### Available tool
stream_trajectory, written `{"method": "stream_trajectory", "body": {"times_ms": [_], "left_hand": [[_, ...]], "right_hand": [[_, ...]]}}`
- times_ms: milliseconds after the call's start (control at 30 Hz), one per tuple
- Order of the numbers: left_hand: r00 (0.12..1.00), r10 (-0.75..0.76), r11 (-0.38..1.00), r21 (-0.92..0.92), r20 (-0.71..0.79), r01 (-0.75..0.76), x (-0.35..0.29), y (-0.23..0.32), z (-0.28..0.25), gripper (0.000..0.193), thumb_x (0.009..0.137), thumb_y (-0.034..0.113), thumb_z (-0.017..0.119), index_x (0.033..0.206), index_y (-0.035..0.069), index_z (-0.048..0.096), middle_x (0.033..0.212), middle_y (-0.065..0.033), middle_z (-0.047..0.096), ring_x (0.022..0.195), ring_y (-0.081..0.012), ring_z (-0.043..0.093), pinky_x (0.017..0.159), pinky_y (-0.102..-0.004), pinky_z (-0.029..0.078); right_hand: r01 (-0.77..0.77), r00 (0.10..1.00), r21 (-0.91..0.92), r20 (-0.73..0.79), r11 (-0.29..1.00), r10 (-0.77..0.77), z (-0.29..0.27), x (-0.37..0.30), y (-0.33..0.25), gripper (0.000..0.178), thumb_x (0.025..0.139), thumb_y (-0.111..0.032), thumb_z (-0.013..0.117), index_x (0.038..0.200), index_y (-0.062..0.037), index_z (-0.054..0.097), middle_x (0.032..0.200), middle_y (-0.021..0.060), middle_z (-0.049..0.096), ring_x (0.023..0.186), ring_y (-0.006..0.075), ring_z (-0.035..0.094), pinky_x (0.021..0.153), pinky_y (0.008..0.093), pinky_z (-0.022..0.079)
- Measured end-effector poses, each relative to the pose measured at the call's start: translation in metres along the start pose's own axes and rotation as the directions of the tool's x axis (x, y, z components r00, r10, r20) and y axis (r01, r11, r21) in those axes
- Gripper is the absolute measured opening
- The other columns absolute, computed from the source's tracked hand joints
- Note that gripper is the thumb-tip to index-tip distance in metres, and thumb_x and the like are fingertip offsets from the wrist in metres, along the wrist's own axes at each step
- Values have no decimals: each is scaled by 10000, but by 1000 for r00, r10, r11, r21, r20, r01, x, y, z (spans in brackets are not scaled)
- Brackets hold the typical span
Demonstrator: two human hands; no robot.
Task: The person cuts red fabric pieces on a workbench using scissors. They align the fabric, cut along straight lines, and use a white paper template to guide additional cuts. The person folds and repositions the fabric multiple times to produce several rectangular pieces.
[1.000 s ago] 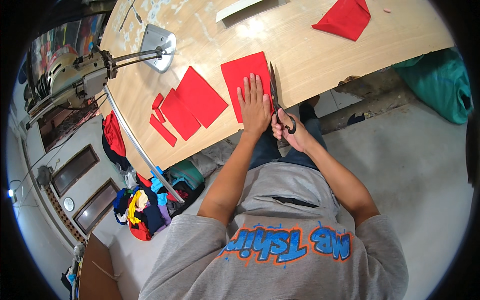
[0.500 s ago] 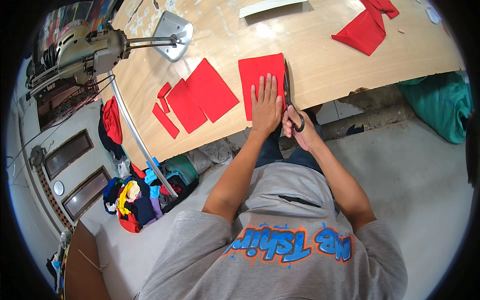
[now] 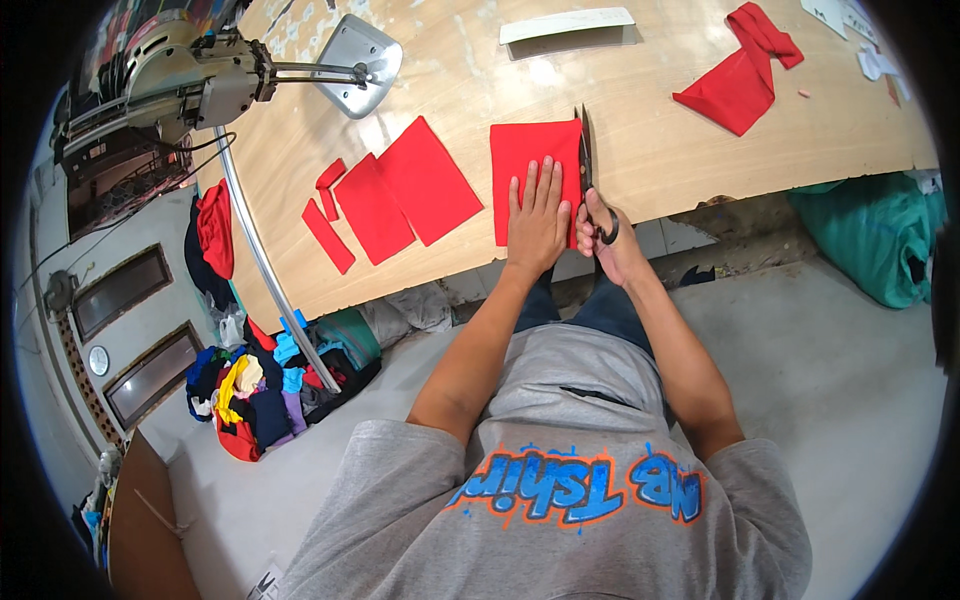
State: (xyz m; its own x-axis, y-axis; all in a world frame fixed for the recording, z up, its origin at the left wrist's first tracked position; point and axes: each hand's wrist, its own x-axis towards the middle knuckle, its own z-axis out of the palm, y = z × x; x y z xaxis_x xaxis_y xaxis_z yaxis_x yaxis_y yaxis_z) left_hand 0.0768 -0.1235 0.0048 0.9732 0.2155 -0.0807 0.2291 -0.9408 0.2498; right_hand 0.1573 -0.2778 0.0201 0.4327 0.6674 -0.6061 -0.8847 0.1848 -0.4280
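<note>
A red fabric piece [image 3: 507, 160] lies flat near the table's front edge. My left hand [image 3: 540, 220] presses on it palm down, fingers stretched out and a little apart. Black-handled scissors [image 3: 587, 165] are in my right hand [image 3: 617, 245], thumb and fingers round the handles. Their blades run along the fabric's right edge, tips slightly parted and reaching past its far corner. To the left lie two larger red fabric pieces [image 3: 430, 182] side by side, with narrow red strips [image 3: 327, 237] beyond them.
A cutting machine on an arm [image 3: 190, 80], with a metal plate [image 3: 360, 65], stands at the far left. A white-topped flat piece [image 3: 568, 28] and crumpled red cloth [image 3: 735, 90] lie farther back. Piled clothes [image 3: 265, 395] sit below left, a green sack [image 3: 870, 235] right.
My right hand has pushed the scissors forward along the fabric's right edge, so their tips now pass its far corner. My left hand stays on the fabric. The whole view has shifted slightly.
</note>
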Motion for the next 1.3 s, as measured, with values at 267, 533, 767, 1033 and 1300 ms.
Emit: {"method": "stream_trajectory", "body": {"times_ms": [267, 533, 767, 1033, 1300], "left_hand": [[1000, 6, 1000, -19, 15, -5, 1, 1, -1, 667, 1164, 320, 436, 1759, 50, 302, 1852, -126, 253, 1720, -318, 187, 1383, -568, 126], [995, -70, 988, -139, -77, 59, -12, -9, -36, 648, 1150, 296, 480, 1742, 70, 344, 1836, -175, 261, 1712, -365, 187, 1381, -559, 136], [847, -526, 832, -253, -77, 494, -48, -22, -54, 646, 1019, 242, 719, 1596, 67, 488, 1632, -184, 487, 1435, -413, 516, 1174, -534, 444], [730, -683, 683, -381, -30, 623, -57, -21, -47, 651, 964, 220, 813, 1525, 53, 526, 1492, -152, 559, 1309, -364, 614, 1056, -513, 531], [737, -627, 591, -462, 252, 661, -56, -45, -51, 409, 941, 292, 847, 1243, 51, 713, 1127, -104, 726, 1165, -326, 690, 985, -483, 568]], "right_hand": [[49, 969, -291, -220, 955, -117, 1, 11, -37, 505, 1005, -559, 819, 859, -115, 629, 682, -40, 546, 595, 69, 557, 519, 235, 433], [-413, 792, -904, -296, -111, -534, -25, 2, -103, 592, 961, -498, 836, 1197, 21, 674, 1048, 250, 800, 1065, 485, 767, 909, 593, 580], [-474, 786, -832, -252, -288, -565, -14, 4, -122, 753, 921, -471, 870, 1337, 69, 551, 1393, 283, 640, 1357, 450, 579, 1134, 528, 490], [-392, 755, -890, -168, -231, -634, -23, 3, -116, 729, 923, -343, 876, 1371, 95, 504, 1390, 318, 588, 1349, 497, 545, 1136, 541, 481], [61, 586, -970, 224, -234, -779, -9, -23, -49, 283, 1040, -174, 717, 1269, -12, 685, 1126, 218, 690, 1054, 382, 698, 962, 499, 531]]}}
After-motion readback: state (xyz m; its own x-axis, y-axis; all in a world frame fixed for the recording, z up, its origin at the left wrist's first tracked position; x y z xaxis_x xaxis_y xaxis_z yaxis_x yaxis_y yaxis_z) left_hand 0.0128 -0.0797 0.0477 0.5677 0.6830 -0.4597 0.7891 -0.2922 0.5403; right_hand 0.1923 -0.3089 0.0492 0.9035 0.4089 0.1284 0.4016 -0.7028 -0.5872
